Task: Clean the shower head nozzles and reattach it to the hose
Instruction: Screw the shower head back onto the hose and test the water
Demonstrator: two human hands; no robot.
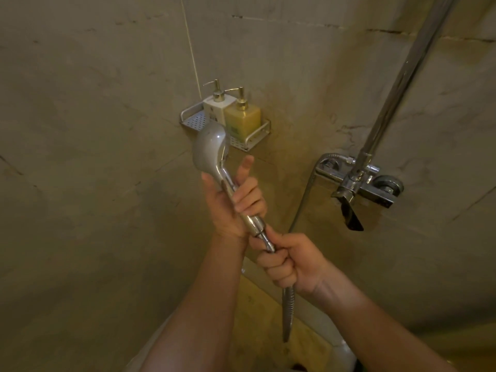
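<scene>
Held up mid-scene, in front of the tiled corner: rounded chrome shower head (210, 146) with its spray face turned away to the right, nozzles hidden. Left hand (230, 208) wrapped round the chrome handle, fingers (248, 201) curled closed on it, thumb raised. Right hand (288, 260) just below and nearer, fingers closed in a fist on the ribbed metal hose (288, 304) right at its conical end nut, which meets the base of the handle. Probably working the threaded joint; impossible to tell whether fully seated. Risks from here: cross-threading if the nut goes on tilted against the handle; a leaking joint if left loose or if a washer is missing; a wet chrome grip slipping, dropping the head. Farther back, a perforated metal corner shelf (193, 122) with a white pump bottle (217, 107) and a yellow pump bottle (243, 116); to the right, a chrome mixer tap (359, 183) under a riser pipe (397, 89).
</scene>
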